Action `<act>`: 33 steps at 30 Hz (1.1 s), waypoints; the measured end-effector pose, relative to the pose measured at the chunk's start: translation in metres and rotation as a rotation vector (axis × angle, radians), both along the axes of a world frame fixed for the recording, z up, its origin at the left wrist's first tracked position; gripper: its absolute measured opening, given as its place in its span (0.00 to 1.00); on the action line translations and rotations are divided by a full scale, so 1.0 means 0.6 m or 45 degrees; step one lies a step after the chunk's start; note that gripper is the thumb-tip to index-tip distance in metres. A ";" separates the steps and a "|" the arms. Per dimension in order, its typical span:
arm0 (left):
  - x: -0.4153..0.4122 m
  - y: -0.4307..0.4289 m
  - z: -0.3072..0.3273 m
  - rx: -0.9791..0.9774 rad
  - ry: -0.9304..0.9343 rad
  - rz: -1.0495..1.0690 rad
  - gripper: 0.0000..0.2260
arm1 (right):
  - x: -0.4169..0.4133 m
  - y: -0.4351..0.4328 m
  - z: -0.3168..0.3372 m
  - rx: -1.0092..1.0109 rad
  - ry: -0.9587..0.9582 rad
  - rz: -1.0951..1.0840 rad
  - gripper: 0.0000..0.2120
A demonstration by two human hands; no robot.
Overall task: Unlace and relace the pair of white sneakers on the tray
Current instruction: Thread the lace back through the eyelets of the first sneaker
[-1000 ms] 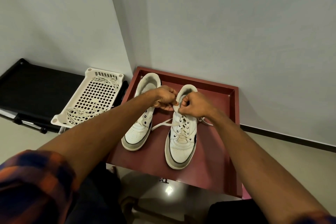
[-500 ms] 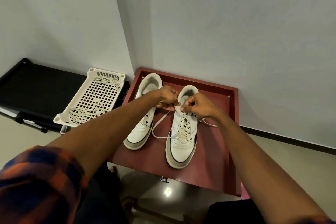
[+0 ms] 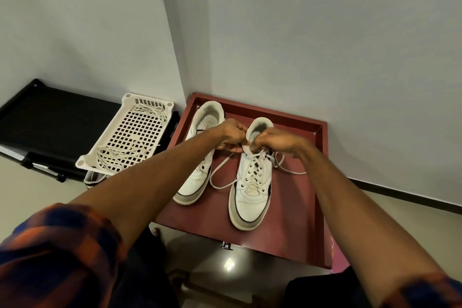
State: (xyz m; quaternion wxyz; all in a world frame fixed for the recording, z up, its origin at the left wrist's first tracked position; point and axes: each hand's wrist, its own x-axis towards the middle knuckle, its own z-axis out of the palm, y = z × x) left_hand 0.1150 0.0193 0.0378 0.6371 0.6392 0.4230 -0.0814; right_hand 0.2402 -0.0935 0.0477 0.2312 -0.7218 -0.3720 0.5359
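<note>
Grey walls meet behind the red tray [image 3: 322, 182], which holds both sneakers side by side. The left hand [image 3: 231, 136] and right hand [image 3: 272, 140], fingers curled, pinch the lace [image 3: 220, 182] at the top eyelets of the right sneaker [image 3: 251, 197]. Relacing here appears nearly finished. The next move calls for even tension on both ends. A forearm partly covers the left sneaker [image 3: 193, 182], and the fingertip contact is unclear.

Orange-and-navy plaid sleeves [image 3: 57, 252], bare forearms [image 3: 155, 180]
</note>
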 end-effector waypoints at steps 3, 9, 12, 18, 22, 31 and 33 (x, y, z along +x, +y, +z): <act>0.008 -0.006 0.001 0.060 0.017 0.006 0.13 | 0.012 -0.019 -0.013 0.125 0.217 -0.212 0.18; 0.010 -0.007 -0.003 0.105 0.050 -0.033 0.13 | -0.001 0.012 0.006 -0.044 -0.019 0.066 0.14; 0.012 -0.010 -0.001 0.161 0.062 -0.062 0.13 | 0.005 0.008 -0.001 -0.042 -0.140 0.176 0.11; 0.015 -0.008 -0.006 0.194 0.068 -0.041 0.10 | 0.025 -0.025 -0.006 0.165 0.483 -0.247 0.13; 0.008 -0.009 -0.003 0.172 0.055 -0.038 0.13 | 0.020 -0.006 0.002 0.043 0.057 0.060 0.09; 0.011 -0.011 -0.014 0.284 0.038 -0.079 0.08 | 0.032 -0.033 -0.015 0.251 0.485 -0.385 0.16; 0.009 -0.010 -0.012 0.281 0.034 -0.081 0.08 | 0.015 -0.017 0.016 0.214 0.152 -0.130 0.13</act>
